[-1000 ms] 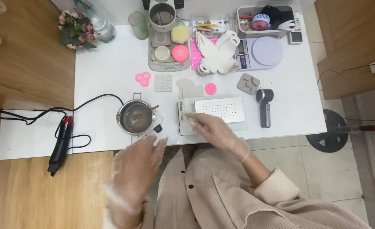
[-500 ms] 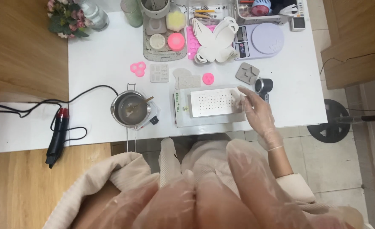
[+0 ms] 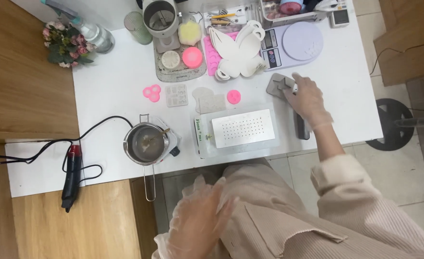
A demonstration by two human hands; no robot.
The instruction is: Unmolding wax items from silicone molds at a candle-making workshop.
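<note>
My gloved right hand [image 3: 309, 100] lies over the head of a dark hand-held device [image 3: 302, 128] on the white table [image 3: 111, 91], fingers curled around it. Its fingertips reach a grey mould [image 3: 275, 85]. Left of the hand sits a white perforated plate [image 3: 243, 128] in a clear tray. My gloved left hand [image 3: 198, 221] hovers low over my lap, fingers apart and holding nothing. A small metal pot [image 3: 145, 143] with a long handle stands on a little hot plate at the table's front edge.
A lilac kitchen scale [image 3: 294, 45], white butterfly-shaped moulds [image 3: 240, 48], pink moulds [image 3: 151, 92] and a tray of round pieces [image 3: 180, 60] fill the back. Flowers [image 3: 63, 43] stand at the far left. A black and red heat gun [image 3: 72, 175] lies on a lower white shelf.
My right hand has moved from the perforated plate rightwards onto the dark device. My left hand has dropped from the table's edge down to my lap.
</note>
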